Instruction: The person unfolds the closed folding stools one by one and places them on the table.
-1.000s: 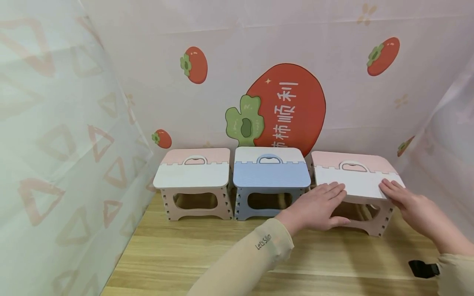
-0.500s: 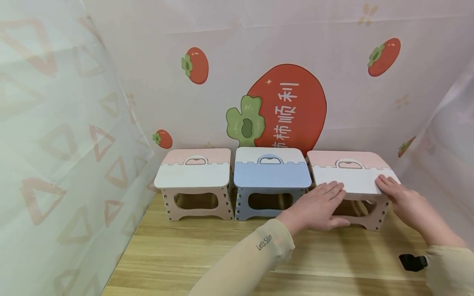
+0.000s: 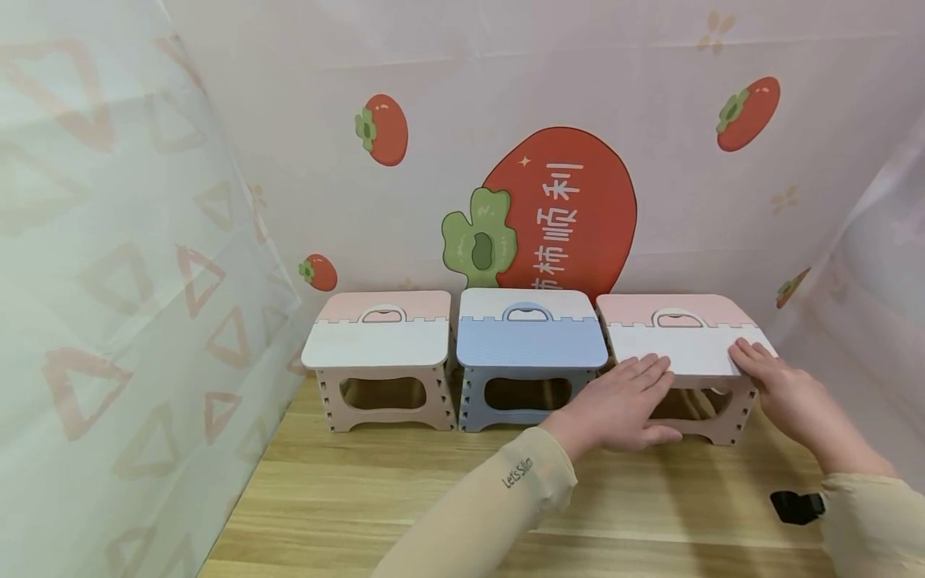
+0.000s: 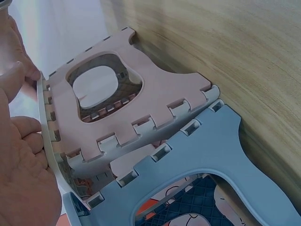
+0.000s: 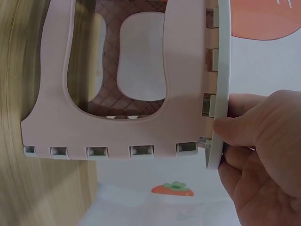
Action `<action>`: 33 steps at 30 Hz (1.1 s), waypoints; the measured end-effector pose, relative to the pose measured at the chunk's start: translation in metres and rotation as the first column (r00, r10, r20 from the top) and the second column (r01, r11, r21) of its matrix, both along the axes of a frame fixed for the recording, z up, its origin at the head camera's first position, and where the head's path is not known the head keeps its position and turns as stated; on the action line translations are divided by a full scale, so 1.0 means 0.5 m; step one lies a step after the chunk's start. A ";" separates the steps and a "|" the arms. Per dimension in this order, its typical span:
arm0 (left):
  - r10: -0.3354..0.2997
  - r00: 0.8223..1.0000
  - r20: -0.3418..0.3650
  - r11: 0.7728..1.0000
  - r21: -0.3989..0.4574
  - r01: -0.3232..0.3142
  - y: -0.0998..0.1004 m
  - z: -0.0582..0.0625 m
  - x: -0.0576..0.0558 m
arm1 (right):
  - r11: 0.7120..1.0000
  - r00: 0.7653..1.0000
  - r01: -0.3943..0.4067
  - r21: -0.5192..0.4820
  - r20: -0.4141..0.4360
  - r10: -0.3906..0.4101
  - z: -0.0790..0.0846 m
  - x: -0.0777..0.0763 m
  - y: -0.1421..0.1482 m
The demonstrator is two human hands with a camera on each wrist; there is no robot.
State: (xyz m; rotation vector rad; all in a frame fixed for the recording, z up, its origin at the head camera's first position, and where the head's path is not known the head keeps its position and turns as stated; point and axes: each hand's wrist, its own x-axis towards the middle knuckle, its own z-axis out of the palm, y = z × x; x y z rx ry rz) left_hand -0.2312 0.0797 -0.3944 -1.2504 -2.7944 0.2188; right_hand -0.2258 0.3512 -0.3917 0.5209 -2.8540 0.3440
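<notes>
Three folding step stools stand in a row: a pink-and-white one [image 3: 376, 343] on the left, a blue-and-white one [image 3: 531, 343] in the middle, another pink-and-white one [image 3: 682, 352] on the right. My left hand [image 3: 617, 405] rests straight fingers on the right stool's top near its front left corner. My right hand [image 3: 788, 397] lays extended fingers on that top near its right edge. In the right wrist view its thumb [image 5: 235, 129] touches the top's edge. Close beside the blue stool [image 4: 188, 150] stands the right stool [image 4: 155, 75], their lower corners almost meeting in the left wrist view.
The stools stand on a wooden table [image 3: 405, 490]. Behind them hangs a pale cloth backdrop [image 3: 289, 160] printed with persimmons, and a similar cloth closes off the left side. A black strap piece [image 3: 797, 507] juts from the right sleeve.
The right stool has slid left and slightly back, closer to the blue stool, and sits straighter. My right hand moved left along with it. My left hand stays almost in place.
</notes>
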 end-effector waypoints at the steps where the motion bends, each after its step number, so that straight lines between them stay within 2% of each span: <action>1: 0.001 1.000 -0.003 1.000 0.000 -0.001 0.001 0.000 -0.001 | 1.000 1.000 -0.001 0.000 -0.005 0.001 -0.001 -0.001 0.000; 13: 0.044 0.999 0.002 0.999 -0.014 -0.044 0.002 0.002 -0.010 | 1.000 1.000 0.017 -0.017 0.022 -0.017 -0.004 -0.015 -0.006; 19: 0.063 0.998 0.008 0.998 -0.009 -0.063 -0.002 -0.001 -0.015 | 1.000 1.000 0.004 -0.018 -0.015 -0.004 -0.010 -0.021 -0.012; 24: 0.059 0.998 0.006 0.998 -0.008 -0.058 -0.003 -0.003 -0.017 | 1.000 0.998 -0.016 -0.007 -0.066 0.016 -0.013 -0.024 -0.012; 33: 0.018 1.000 0.005 1.000 -0.018 -0.017 -0.015 -0.002 -0.017 | 0.998 0.997 -0.055 -0.032 -0.064 0.053 -0.022 -0.019 -0.011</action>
